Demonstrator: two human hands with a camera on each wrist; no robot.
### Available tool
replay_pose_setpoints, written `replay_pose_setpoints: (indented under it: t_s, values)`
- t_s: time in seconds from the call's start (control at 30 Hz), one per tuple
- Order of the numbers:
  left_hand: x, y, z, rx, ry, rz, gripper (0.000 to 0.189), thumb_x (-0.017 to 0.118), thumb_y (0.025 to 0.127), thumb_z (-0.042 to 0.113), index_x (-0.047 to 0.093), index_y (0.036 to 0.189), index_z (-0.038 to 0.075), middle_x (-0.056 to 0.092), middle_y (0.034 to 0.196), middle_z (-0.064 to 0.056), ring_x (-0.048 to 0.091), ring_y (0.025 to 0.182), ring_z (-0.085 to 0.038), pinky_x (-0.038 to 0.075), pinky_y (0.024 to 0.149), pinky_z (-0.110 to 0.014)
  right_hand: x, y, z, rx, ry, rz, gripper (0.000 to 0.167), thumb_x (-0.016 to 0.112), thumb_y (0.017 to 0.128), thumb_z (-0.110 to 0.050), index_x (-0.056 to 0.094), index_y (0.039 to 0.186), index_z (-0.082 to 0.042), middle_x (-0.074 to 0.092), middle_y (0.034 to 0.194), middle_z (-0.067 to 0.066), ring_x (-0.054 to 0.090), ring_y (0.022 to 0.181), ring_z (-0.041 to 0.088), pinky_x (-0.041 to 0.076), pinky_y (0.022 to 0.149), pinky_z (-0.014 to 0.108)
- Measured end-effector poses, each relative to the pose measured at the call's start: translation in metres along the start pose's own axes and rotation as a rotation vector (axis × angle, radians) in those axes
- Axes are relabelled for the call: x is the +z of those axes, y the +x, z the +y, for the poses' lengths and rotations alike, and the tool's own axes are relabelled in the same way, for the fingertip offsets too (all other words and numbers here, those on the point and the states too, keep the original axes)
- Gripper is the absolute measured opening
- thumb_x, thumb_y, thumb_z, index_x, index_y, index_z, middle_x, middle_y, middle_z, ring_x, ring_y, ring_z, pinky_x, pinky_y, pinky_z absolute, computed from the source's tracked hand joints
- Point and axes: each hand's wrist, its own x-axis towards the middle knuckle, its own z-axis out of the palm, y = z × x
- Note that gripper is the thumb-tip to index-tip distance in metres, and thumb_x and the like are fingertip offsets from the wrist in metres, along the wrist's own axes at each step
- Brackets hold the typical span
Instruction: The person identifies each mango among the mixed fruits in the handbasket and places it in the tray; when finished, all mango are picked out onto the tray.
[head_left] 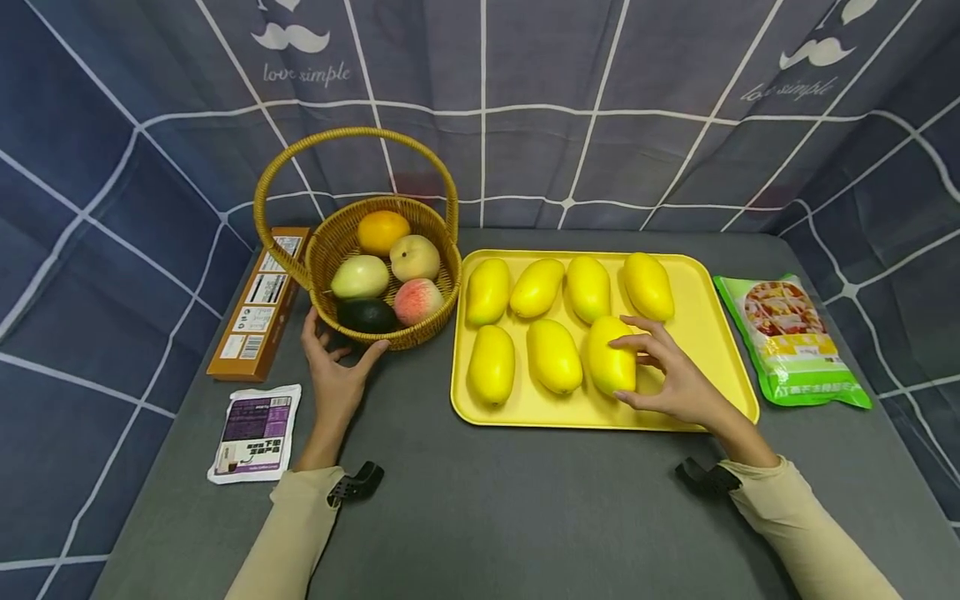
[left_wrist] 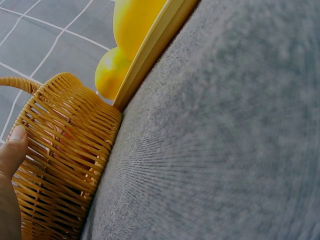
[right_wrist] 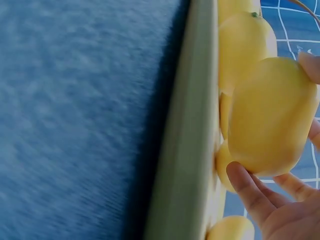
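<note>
In the head view my right hand (head_left: 671, 375) grips a yellow mango (head_left: 609, 354) at the front of the yellow tray (head_left: 705, 392), fingers on its far side and thumb at its near end. The right wrist view shows the same mango (right_wrist: 270, 120) between the fingertips (right_wrist: 242, 185). Several more mangoes (head_left: 492, 365) lie on the tray in two rows. My left hand (head_left: 337, 371) holds the near left side of a wicker basket (head_left: 427, 333), its thumb (left_wrist: 15, 145) against the wall near the rim. Inside the basket are a peach (head_left: 418, 301) and several other fruits.
Left of the basket lies an orange-brown box (head_left: 258, 308), with a white and purple pouch (head_left: 255, 433) nearer me. A green food bag (head_left: 795, 342) sits right of the tray. The basket's tall handle (head_left: 356, 133) arches above it, and a checked curtain (head_left: 525, 158) backs the table.
</note>
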Motion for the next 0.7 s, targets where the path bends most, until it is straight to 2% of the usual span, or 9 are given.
replay_pose_setpoints:
  t_s: [0.1,0.27,0.33,0.4,0.5,0.57,0.63,0.7]
  values:
    - [-0.002,-0.001,0.000,-0.008,0.001,0.007,0.096,0.077,0.080,0.001,0.015,0.153,-0.001,0.016,0.157,-0.023,0.034,0.135,-0.042,0.039,0.090,-0.044,0.003,0.000,0.000,0.014,-0.008,-0.004,0.067,0.086,0.068,0.003,0.057,0.128,-0.002,0.031,0.151,0.023,0.037,0.129,-0.005,0.045,0.096,0.016]
    - [-0.005,-0.002,0.000,-0.022,0.011,0.018,0.096,0.077,0.081,0.002,0.015,0.153,-0.001,0.018,0.156,-0.023,0.035,0.133,-0.040,0.039,0.090,-0.043,0.010,-0.003,0.021,0.033,-0.015,-0.016,0.068,0.086,0.072,-0.004,0.057,0.132,-0.015,0.029,0.154,0.012,0.035,0.131,0.000,0.042,0.098,0.015]
    - [-0.006,-0.002,-0.001,-0.025,0.013,0.018,0.096,0.077,0.081,0.002,0.015,0.153,-0.001,0.018,0.156,-0.023,0.035,0.133,-0.041,0.039,0.090,-0.041,0.012,-0.004,0.023,0.029,-0.013,-0.024,0.067,0.086,0.072,-0.004,0.057,0.131,-0.014,0.029,0.153,0.014,0.035,0.130,-0.003,0.043,0.097,0.014]
    - [-0.008,0.000,-0.011,-0.025,0.018,0.023,0.097,0.078,0.080,0.004,0.015,0.154,0.004,0.019,0.157,-0.018,0.036,0.134,-0.037,0.040,0.090,-0.037,0.013,-0.005,0.026,0.022,-0.012,-0.033,0.067,0.086,0.072,-0.004,0.057,0.132,-0.014,0.029,0.153,0.015,0.035,0.130,-0.001,0.043,0.097,0.013]
    - [-0.009,0.004,-0.029,-0.026,0.022,0.033,0.099,0.080,0.079,0.007,0.016,0.155,0.013,0.021,0.157,-0.009,0.037,0.134,-0.031,0.040,0.089,-0.029,0.014,-0.006,0.026,0.012,-0.029,-0.039,0.068,0.085,0.073,-0.004,0.055,0.134,-0.013,0.028,0.154,0.016,0.036,0.134,0.008,0.040,0.098,0.010]
    - [-0.009,0.006,-0.040,-0.023,0.018,0.038,0.100,0.081,0.079,0.010,0.018,0.155,0.019,0.022,0.157,-0.003,0.038,0.133,-0.026,0.040,0.088,-0.026,0.013,-0.007,0.032,0.011,-0.029,-0.055,0.069,0.084,0.076,-0.007,0.053,0.138,-0.016,0.025,0.157,0.014,0.035,0.139,0.021,0.036,0.101,0.009]
    - [-0.009,0.006,-0.041,-0.026,0.013,0.039,0.100,0.082,0.079,0.010,0.018,0.155,0.020,0.022,0.157,-0.003,0.038,0.133,-0.026,0.041,0.088,-0.025,0.013,-0.007,0.033,0.014,-0.024,-0.074,0.071,0.082,0.079,-0.009,0.051,0.141,-0.017,0.021,0.160,0.015,0.032,0.142,0.031,0.032,0.103,0.007]
    - [-0.010,0.005,-0.039,-0.024,0.018,0.038,0.100,0.082,0.078,0.010,0.018,0.155,0.019,0.021,0.158,-0.004,0.038,0.134,-0.027,0.041,0.088,-0.025,0.014,-0.008,0.035,0.016,-0.014,-0.091,0.072,0.081,0.081,-0.011,0.048,0.144,-0.018,0.017,0.162,0.016,0.026,0.145,0.035,0.029,0.105,0.006]
